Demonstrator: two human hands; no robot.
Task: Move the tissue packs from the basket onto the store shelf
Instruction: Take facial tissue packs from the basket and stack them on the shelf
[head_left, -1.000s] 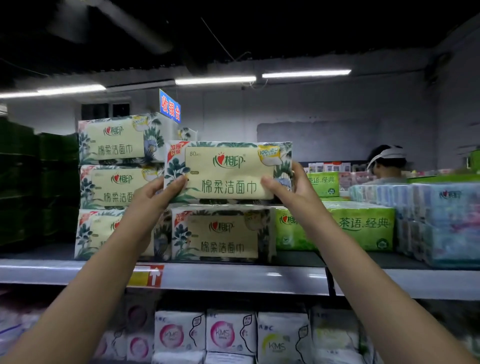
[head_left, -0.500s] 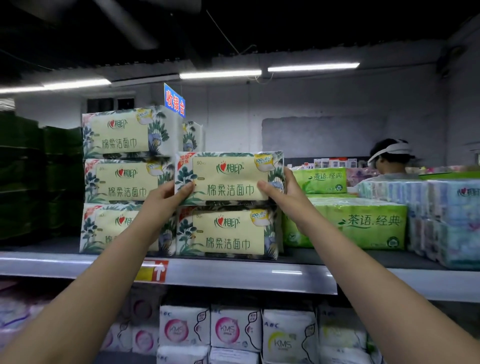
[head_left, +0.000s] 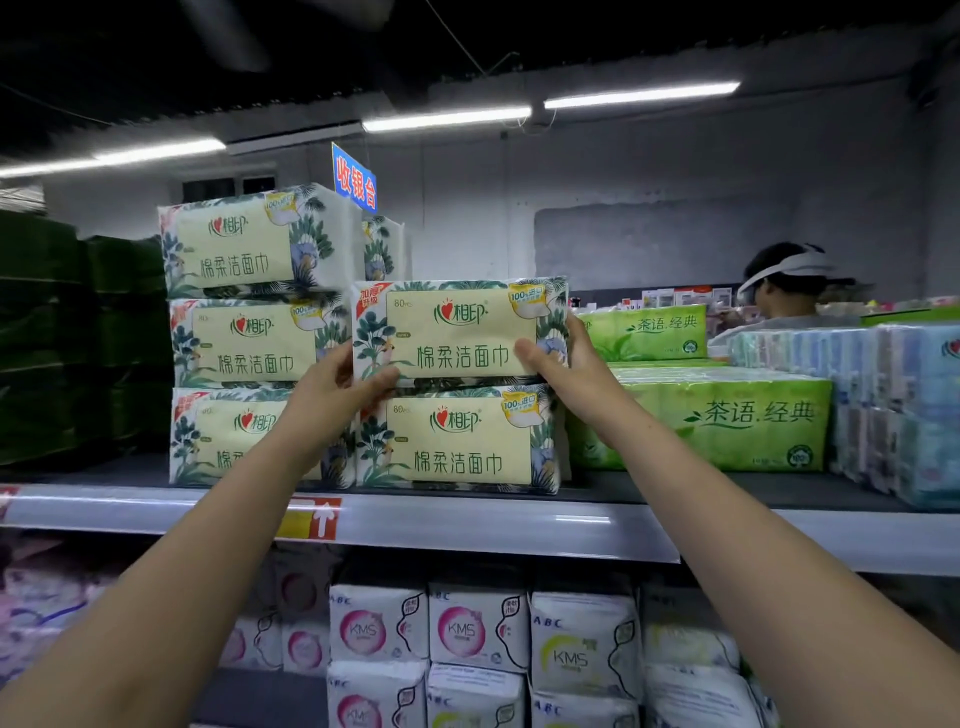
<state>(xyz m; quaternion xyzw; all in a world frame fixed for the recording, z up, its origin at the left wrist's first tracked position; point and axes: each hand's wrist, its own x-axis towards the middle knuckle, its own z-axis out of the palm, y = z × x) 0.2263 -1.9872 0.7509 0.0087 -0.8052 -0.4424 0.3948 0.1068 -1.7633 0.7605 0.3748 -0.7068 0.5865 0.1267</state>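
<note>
The tissue pack (head_left: 460, 332) has come down and now sits on the pack below (head_left: 457, 441), at 3 o'clock from the tall stack (head_left: 249, 338) on the shelf (head_left: 493, 525). The left hand (head_left: 332, 387) and right hand (head_left: 569, 364) grip its two ends. It looks light and squashy with slick wrap, so hold the ends gently.

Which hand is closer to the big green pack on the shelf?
Right. The right hand grips the right end of the leaf-printed tissue pack, next to the big green pack; the left hand holds its opposite end, farther left.
</note>
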